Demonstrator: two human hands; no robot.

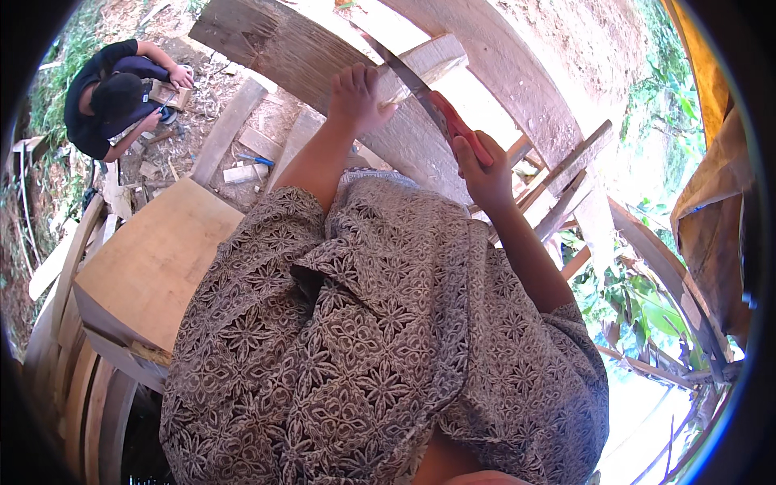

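Handsaw (pixel 444 109), with a red handle and a dark blade, slants over the wide board (pixel 275 44), its tip pointing away from the person and to the left. The right hand (pixel 483 171) is closed around the handle, above the near right part of the wide board. The blade crosses a pale wooden block (pixel 436 56) that lies across the wide board and reaches past its far edge; whether the teeth have entered the wood cannot be told. The left hand (pixel 353 99) is on the wide board, fingers bent, just beside the block's near end; whether it grips the block cannot be seen.

Beyond the wide board runs a curved plank (pixel 525 73). Left of the wide board, a co-worker (pixel 109 97) in dark clothes bends over a small wooden piece (pixel 171 96), both hands at it. Nearer the person, also left of the wide board, is a large tan slab (pixel 158 259).
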